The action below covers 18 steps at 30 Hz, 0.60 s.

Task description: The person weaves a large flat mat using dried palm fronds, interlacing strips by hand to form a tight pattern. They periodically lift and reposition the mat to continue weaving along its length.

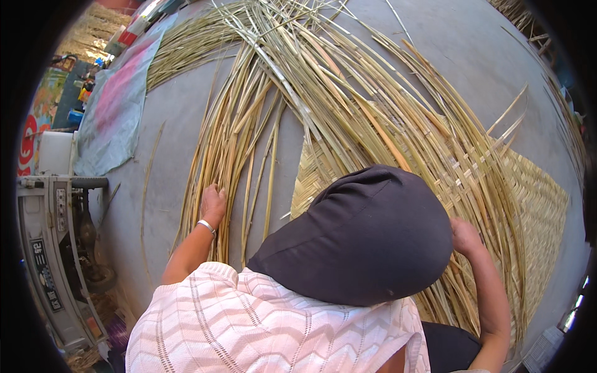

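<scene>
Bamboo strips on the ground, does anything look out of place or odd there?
One thin strip lies alone on the bare concrete, apart from the loose bundle under the left hand. Otherwise nothing stands out.

An outdoor weaving yard on a bare concrete floor [186, 112]: long split bamboo strips [298, 81] fan across the ground, a half-woven bamboo mat [535, 199] lies flat, a grey tarpaulin [115, 112] is spread nearby, and a parked vehicle [56, 248] stands at the edge.
</scene>
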### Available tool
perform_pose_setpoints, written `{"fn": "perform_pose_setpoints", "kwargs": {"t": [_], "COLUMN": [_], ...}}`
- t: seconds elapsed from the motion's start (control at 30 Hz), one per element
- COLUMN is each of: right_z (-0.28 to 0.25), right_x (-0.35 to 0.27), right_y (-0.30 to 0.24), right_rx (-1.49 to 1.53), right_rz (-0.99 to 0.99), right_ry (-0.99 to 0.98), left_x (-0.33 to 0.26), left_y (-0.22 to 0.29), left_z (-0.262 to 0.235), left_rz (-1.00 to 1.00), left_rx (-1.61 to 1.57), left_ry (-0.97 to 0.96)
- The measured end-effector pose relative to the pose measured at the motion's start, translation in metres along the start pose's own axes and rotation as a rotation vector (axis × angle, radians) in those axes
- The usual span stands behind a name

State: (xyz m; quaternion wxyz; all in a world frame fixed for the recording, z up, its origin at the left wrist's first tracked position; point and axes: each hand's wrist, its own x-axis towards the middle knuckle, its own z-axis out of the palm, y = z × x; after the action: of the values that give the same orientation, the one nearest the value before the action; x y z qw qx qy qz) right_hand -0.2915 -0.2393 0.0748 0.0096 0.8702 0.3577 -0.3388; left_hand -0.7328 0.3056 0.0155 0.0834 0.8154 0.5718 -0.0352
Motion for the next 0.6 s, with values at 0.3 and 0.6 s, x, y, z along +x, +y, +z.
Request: {"fn": "perform_pose_setpoints", "kwargs": {"t": [0.3, 0.6], "right_z": [-0.009, -0.008], "right_x": [-0.007, -0.007], "right_y": [-0.018, -0.019], "right_rx": [-0.006, 0.022], "right_rz": [0.131, 0.12], "right_ry": [-0.123, -0.119], "left_x": [0.008, 0.059], "left_y": [-0.002, -0.081], "left_z": [0.01, 0.015], "left_rz": [0.071, -0.304], "left_rx": [-0.121, -0.089], "left_ry": [0.178, -0.079]}}
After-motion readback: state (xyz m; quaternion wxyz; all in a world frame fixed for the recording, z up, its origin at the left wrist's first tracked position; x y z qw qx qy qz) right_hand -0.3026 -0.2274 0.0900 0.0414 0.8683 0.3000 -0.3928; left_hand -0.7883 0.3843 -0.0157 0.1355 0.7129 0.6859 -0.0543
